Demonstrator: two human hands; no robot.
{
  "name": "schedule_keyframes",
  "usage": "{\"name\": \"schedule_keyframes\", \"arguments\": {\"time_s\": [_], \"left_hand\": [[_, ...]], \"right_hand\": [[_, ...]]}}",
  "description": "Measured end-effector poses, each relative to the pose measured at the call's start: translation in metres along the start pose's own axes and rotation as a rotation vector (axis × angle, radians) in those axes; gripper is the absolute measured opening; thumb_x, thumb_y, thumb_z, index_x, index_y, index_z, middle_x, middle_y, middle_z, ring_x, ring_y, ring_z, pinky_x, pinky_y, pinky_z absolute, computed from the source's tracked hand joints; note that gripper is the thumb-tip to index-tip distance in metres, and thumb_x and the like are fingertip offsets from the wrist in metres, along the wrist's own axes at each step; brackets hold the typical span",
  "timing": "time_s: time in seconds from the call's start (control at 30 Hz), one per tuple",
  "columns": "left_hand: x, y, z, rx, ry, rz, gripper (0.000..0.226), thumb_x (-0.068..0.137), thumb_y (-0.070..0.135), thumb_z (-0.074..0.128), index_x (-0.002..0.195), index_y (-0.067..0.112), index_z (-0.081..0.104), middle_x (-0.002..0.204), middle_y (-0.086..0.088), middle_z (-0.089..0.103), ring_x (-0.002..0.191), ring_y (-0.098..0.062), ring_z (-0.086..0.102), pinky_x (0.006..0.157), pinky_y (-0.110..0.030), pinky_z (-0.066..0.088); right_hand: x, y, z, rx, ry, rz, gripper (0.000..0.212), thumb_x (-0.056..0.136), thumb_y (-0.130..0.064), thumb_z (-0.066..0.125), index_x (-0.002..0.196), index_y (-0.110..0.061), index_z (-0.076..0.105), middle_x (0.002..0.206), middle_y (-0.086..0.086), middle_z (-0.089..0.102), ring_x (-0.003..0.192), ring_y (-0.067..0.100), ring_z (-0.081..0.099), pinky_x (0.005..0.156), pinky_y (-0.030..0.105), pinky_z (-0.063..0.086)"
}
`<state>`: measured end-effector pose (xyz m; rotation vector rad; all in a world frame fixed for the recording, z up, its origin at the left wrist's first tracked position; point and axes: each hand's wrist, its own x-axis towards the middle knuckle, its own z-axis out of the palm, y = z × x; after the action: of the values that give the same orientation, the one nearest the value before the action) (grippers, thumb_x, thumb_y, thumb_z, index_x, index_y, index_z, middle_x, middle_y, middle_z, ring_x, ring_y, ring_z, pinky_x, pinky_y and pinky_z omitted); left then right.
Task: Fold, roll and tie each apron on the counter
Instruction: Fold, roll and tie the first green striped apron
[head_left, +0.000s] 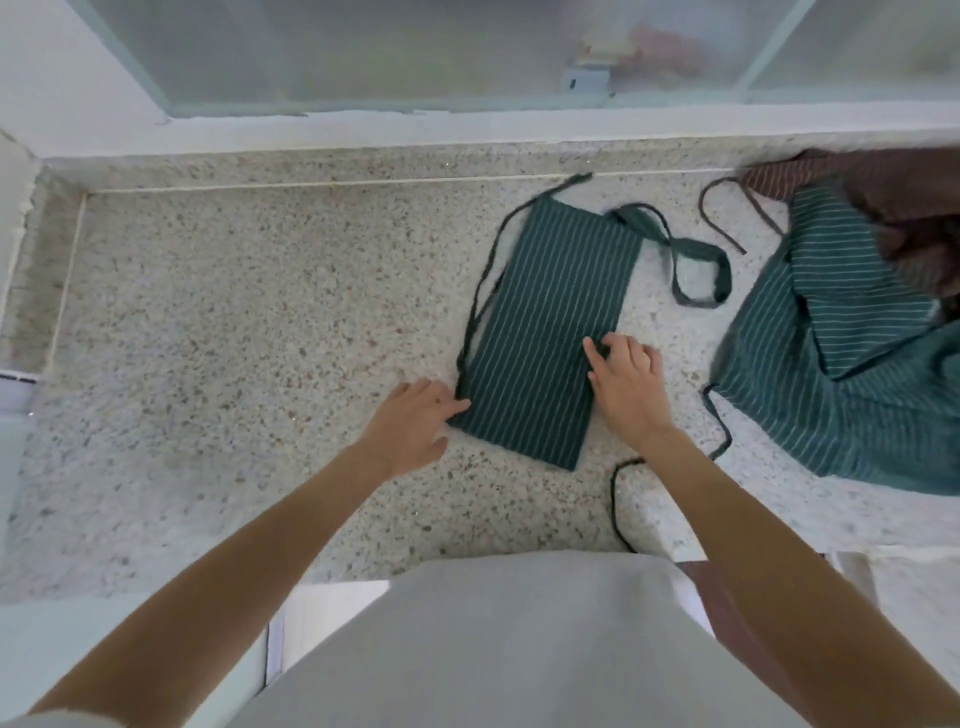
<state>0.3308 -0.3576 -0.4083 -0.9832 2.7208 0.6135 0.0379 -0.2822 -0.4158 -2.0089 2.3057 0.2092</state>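
Note:
A green apron with thin white stripes (550, 322) lies folded into a long narrow strip on the speckled counter (234, 364). Its neck loop (696, 270) spreads out at the far right end, and thin ties trail along its left edge and toward the counter's front. My left hand (415, 421) touches the strip's near left corner, fingers spread. My right hand (628, 379) rests flat on the strip's right edge, fingers curled onto the cloth. A second green striped apron (852, 374) lies unfolded and crumpled to the right.
A brown striped cloth (893, 192) is heaped at the far right behind the second apron. A frosted sliding window (415, 52) with a white sill runs along the back. A raised stone edge borders the counter's left side.

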Motion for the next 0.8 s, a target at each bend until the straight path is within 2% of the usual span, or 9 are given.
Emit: {"name": "schedule_keyframes", "arguments": {"time_s": [0.1,0.27,0.37,0.43,0.5,0.57,0.6,0.67,0.8], "left_hand": [[-0.004,0.027,0.012,0.108,0.127,0.169,0.041,0.073,0.026,0.074,0.111,0.017,0.063,0.126,-0.006,0.052,0.119,-0.023,0.043,0.099,-0.04,0.039],[0.002,0.036,0.021,0.038,0.172,0.256,0.025,0.072,0.019,0.077,0.094,0.015,0.066,0.094,-0.002,0.065,0.086,-0.021,0.062,0.077,-0.033,0.052],[0.004,0.038,0.008,-0.073,0.18,0.166,0.014,0.083,0.02,0.065,0.094,0.011,0.067,0.084,-0.003,0.066,0.065,-0.016,0.059,0.055,-0.025,0.046],[0.001,0.042,-0.006,-0.217,0.237,0.087,0.019,0.085,0.025,0.056,0.094,0.011,0.066,0.084,-0.002,0.067,0.058,-0.012,0.057,0.05,-0.023,0.047],[0.001,0.048,-0.026,-0.327,0.308,0.055,0.028,0.085,0.032,0.047,0.093,0.011,0.064,0.083,0.0,0.066,0.06,-0.011,0.06,0.053,-0.024,0.054],[0.008,0.053,-0.047,-0.387,0.404,0.047,0.03,0.086,0.032,0.045,0.095,0.009,0.063,0.084,-0.002,0.066,0.065,-0.012,0.063,0.056,-0.022,0.055],[0.014,0.054,-0.058,-0.401,0.454,0.048,0.029,0.088,0.029,0.047,0.097,0.008,0.063,0.086,-0.003,0.066,0.068,-0.012,0.063,0.058,-0.018,0.054],[0.031,0.054,-0.079,-0.384,0.544,0.039,0.023,0.091,0.022,0.053,0.104,0.007,0.065,0.091,-0.005,0.069,0.073,-0.01,0.064,0.065,-0.01,0.048],[0.093,0.042,-0.111,-0.414,0.586,-0.075,0.026,0.09,0.022,0.061,0.114,0.012,0.065,0.1,-0.003,0.071,0.083,-0.007,0.065,0.077,-0.012,0.047]], "right_hand": [[-0.006,0.017,0.002,0.014,-0.019,-0.133,0.046,0.09,-0.013,0.055,0.135,-0.006,0.046,0.127,0.015,0.049,0.123,0.033,0.04,0.106,0.049,0.027],[-0.016,0.032,0.0,0.088,-0.148,-0.248,0.064,0.088,-0.006,0.052,0.147,-0.006,0.025,0.146,0.013,0.028,0.14,0.027,0.02,0.117,0.035,0.004],[-0.016,0.036,0.0,0.253,-0.167,-0.248,0.064,0.087,-0.009,0.055,0.145,-0.008,0.028,0.147,0.011,0.03,0.138,0.027,0.024,0.117,0.035,0.016],[-0.018,0.037,0.0,0.422,-0.152,-0.2,0.065,0.081,-0.006,0.064,0.139,-0.01,0.036,0.14,0.01,0.041,0.13,0.026,0.037,0.11,0.036,0.032],[-0.019,0.036,-0.004,0.545,-0.126,-0.107,0.057,0.078,-0.002,0.067,0.128,-0.013,0.043,0.126,0.007,0.053,0.111,0.023,0.053,0.089,0.03,0.048],[-0.022,0.031,-0.008,0.672,-0.057,0.037,0.038,0.082,-0.002,0.065,0.115,-0.014,0.05,0.107,-0.001,0.061,0.091,0.016,0.06,0.069,0.014,0.044],[-0.023,0.028,-0.008,0.761,-0.027,0.113,0.029,0.085,-0.006,0.064,0.111,-0.013,0.053,0.102,-0.005,0.062,0.088,0.012,0.06,0.069,0.011,0.041],[-0.025,0.023,-0.009,0.9,-0.002,0.213,0.018,0.09,-0.014,0.061,0.107,-0.01,0.056,0.101,-0.002,0.066,0.087,0.01,0.06,0.073,0.013,0.042],[-0.018,0.021,-0.015,1.023,-0.036,0.403,0.011,0.092,-0.023,0.059,0.095,-0.017,0.051,0.092,-0.001,0.063,0.074,0.009,0.059,0.057,0.013,0.038]]}}
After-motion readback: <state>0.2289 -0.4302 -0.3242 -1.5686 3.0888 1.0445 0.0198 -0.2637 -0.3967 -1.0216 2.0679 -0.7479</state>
